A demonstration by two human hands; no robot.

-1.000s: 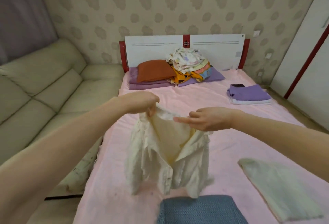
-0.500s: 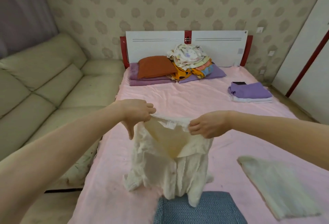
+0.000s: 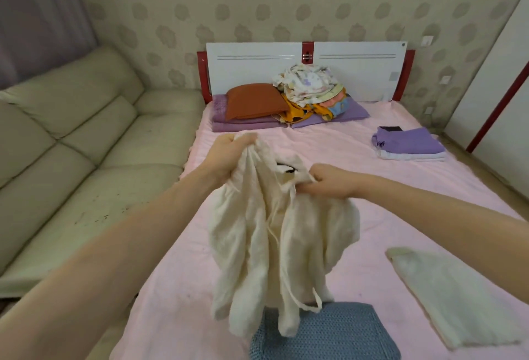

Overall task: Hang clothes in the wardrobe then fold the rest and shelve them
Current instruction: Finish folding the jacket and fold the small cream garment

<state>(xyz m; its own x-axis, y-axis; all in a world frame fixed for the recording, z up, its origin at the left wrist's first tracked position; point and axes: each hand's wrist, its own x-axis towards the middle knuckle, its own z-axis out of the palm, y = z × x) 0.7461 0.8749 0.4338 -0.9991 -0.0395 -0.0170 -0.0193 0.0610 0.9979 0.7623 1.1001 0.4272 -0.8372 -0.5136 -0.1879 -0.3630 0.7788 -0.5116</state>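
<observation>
Patterned wallpaper [image 3: 257, 2] runs behind everything, and along my left side sits a pale green sofa [image 3: 71, 136] pushed against the pink bed [image 3: 329, 142].

At the head of that bed, from left to right, I see an orange pillow [image 3: 254, 100] lying on a purple one, then a heap of unfolded clothes [image 3: 312, 89] piled against the white and red headboard [image 3: 252, 70].

My left hand [image 3: 229, 156] is raised over the middle of the bed with its fingers curled around a bunched top edge of a cream shirt [image 3: 272, 239]. My right hand [image 3: 329, 183], a little lower and just beside it, pinches the fabric near the collar, where a dark label shows. My two hands are close together, both clamped on the shirt. It hangs down from them in loose folds, crumpled, with thin ties dangling, and its hem droops over a folded blue knit [image 3: 329, 334] that lies at the near edge of the bed.

Further right, a folded pale garment [image 3: 455, 296] lies flat on the sheet near me. Well beyond it, toward the far right side of the bed, a stack of folded purple and white clothes [image 3: 409, 143] rests with a small dark object behind it; I cannot tell what it is. White wardrobe [image 3: 503, 79] panels with a red strip stand at the right edge.
</observation>
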